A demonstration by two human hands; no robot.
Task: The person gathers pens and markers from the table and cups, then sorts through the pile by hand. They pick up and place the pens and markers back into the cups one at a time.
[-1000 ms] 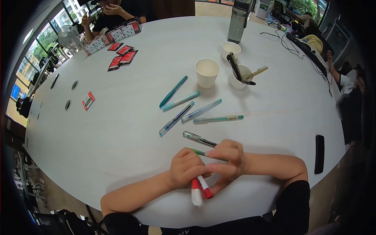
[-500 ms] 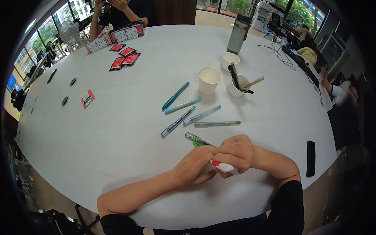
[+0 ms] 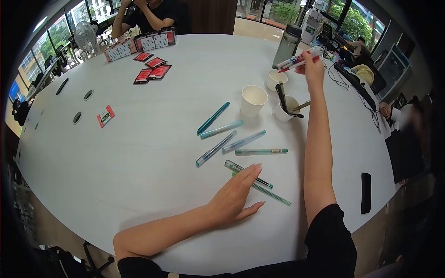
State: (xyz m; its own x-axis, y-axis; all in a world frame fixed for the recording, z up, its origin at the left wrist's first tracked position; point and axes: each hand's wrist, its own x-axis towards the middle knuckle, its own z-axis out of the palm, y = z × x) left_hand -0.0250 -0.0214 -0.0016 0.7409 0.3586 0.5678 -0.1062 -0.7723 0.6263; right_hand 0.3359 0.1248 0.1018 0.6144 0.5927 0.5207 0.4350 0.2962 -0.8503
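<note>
My right hand [image 3: 311, 68] is stretched far out and closed around red and white pens [image 3: 295, 61], held just above the farthest paper cup [image 3: 277, 84]. My left hand [image 3: 234, 194] rests on the table, fingers extended and thumb apart. Beside and partly under it lie a clear green pen [image 3: 264, 181] and a green striped pen [image 3: 278, 198]. Beyond them are a teal pen [image 3: 213, 118], a light blue pen [image 3: 221, 129], a dark blue pen [image 3: 216, 148], a pale blue pen [image 3: 244, 141] and a green pen [image 3: 260, 152]. Another paper cup [image 3: 253, 106] stands left of a cup [image 3: 282, 116] holding black and gold pens.
A grey bottle [image 3: 286, 47] stands behind the far cup. Red packets [image 3: 153, 73] and card boxes [image 3: 141, 45] are at the back left, near a seated person [image 3: 153, 16]. A black case [image 3: 366, 193] lies right; a keyboard [image 3: 354, 78] and cables are far right.
My right hand has left my left hand and reached forward to the far cup, carrying the red and white pens. The left hand has opened, and the green striped pen shows more.
</note>
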